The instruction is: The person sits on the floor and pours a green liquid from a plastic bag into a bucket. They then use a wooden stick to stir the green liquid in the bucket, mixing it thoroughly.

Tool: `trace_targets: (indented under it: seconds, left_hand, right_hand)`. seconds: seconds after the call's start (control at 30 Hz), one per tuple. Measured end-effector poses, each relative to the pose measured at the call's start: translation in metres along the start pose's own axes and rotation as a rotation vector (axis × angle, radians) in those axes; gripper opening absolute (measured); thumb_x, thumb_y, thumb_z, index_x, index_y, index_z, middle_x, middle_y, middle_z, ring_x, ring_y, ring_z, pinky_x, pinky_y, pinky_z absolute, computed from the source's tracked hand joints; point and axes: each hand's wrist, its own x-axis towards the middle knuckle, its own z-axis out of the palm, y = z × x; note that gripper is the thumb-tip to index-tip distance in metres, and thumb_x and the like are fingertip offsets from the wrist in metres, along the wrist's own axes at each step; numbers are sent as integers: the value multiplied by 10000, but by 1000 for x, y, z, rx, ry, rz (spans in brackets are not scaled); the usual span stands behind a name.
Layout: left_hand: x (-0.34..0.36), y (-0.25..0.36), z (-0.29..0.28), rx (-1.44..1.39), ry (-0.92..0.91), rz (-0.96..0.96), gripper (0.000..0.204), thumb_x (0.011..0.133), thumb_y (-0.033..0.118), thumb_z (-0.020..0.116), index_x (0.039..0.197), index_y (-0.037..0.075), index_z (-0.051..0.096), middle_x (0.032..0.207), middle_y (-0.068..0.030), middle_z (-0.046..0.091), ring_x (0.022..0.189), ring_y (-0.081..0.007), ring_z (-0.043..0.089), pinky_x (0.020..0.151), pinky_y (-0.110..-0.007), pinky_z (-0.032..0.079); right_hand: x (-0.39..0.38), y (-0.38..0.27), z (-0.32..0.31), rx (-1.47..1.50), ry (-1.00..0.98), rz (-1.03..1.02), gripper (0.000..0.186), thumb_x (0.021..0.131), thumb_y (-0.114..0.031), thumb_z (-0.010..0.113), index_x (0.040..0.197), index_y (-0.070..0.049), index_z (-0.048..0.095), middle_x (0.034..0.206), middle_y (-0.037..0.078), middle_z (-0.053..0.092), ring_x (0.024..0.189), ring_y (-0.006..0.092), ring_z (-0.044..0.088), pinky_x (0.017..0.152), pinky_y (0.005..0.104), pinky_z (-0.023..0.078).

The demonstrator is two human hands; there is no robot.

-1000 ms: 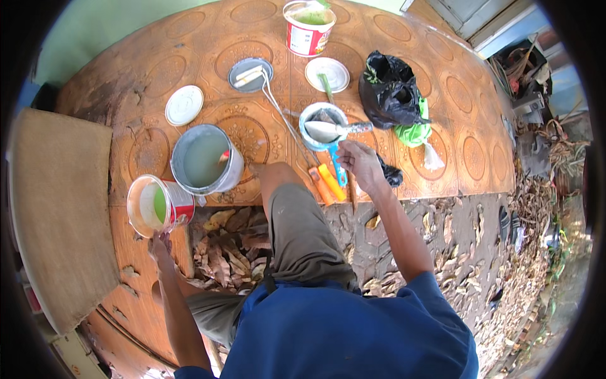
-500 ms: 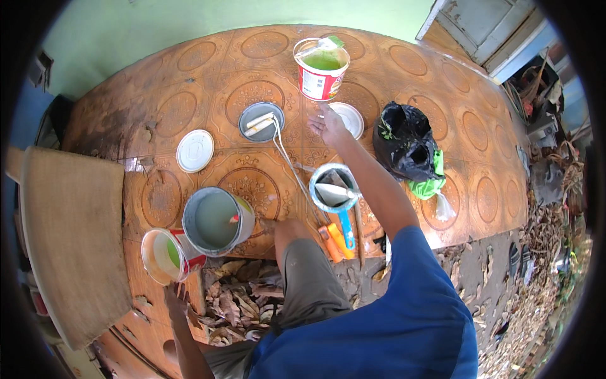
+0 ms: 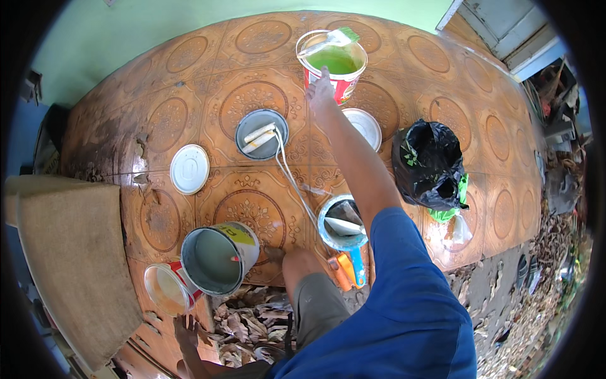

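Observation:
At the far side of the tiled floor stands a red-and-white bucket of green paint (image 3: 348,83), a green-tipped paintbrush (image 3: 328,43) lying across its rim. My right hand (image 3: 322,95) reaches to the bucket's near left side, index finger stretched up at the rim; I cannot tell whether it touches. At the lower left, my left hand (image 3: 187,331) has its fingers spread just below a tilted red-and-white tub (image 3: 169,287), holding nothing. Beside that tub is a larger bucket of greyish liquid (image 3: 214,260). A white lid (image 3: 364,129) lies near my right forearm.
A grey lid (image 3: 242,140) carries white rollers. Another white lid (image 3: 189,169) lies left of it. Near my knee are a blue-handled pot (image 3: 355,256) and orange-handled tools (image 3: 341,271). A black plastic bag (image 3: 429,164) sits at right, a brown padded seat (image 3: 72,265) at left.
My right hand has moved away from the white lid, farther out to the green paint bucket. The view has shifted slightly. My left hand stays beside the tilted tub.

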Motion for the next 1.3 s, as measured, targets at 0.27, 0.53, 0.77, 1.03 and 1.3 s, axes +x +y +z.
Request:
trace_targets:
  seconds: [0.27, 0.53, 0.77, 1.03, 1.3]
  left_hand:
    - [-8, 1, 6, 15, 46, -8, 605, 893, 397, 499, 1384, 188, 214, 1361, -50, 365, 1205, -261, 406, 942, -447, 313]
    - [4, -2, -4, -10, 22, -37, 569, 867, 392, 534, 1342, 221, 271, 1347, -20, 369, 1215, -230, 397, 987, -471, 255]
    - [0, 0, 1, 40, 45, -23, 584, 871, 413, 530, 1350, 207, 267, 1316, -28, 399, 1179, -243, 425, 910, -437, 305]
    - [-4, -1, 6, 15, 48, 9, 641, 866, 430, 534, 1373, 187, 227, 1310, -43, 407, 1157, -248, 437, 894, -439, 320]
    - [1, -7, -5, -5, 36, 4, 545, 863, 397, 552, 1306, 175, 324, 1246, -15, 449, 1133, -226, 459, 871, -420, 342]
  right_hand:
    - [10, -4, 7, 127, 65, -33, 430, 809, -358, 606, 976, 22, 493, 824, 161, 541, 685, 223, 521, 632, 329, 463]
    - [8, -3, -9, 144, -29, -36, 373, 785, -320, 621, 924, -7, 470, 877, 173, 521, 830, 260, 530, 785, 373, 463]
    - [-10, 5, -28, 146, -143, -52, 299, 774, -245, 611, 912, -1, 505, 814, 110, 516, 776, 211, 519, 813, 362, 446]
    - [-15, 5, -43, 0, -246, -72, 447, 808, -323, 563, 1042, 40, 449, 988, 226, 544, 970, 311, 526, 906, 396, 423]
    - [7, -9, -35, -187, -227, -48, 503, 800, -379, 560, 1030, 58, 462, 943, 230, 567, 880, 307, 571, 823, 393, 463]
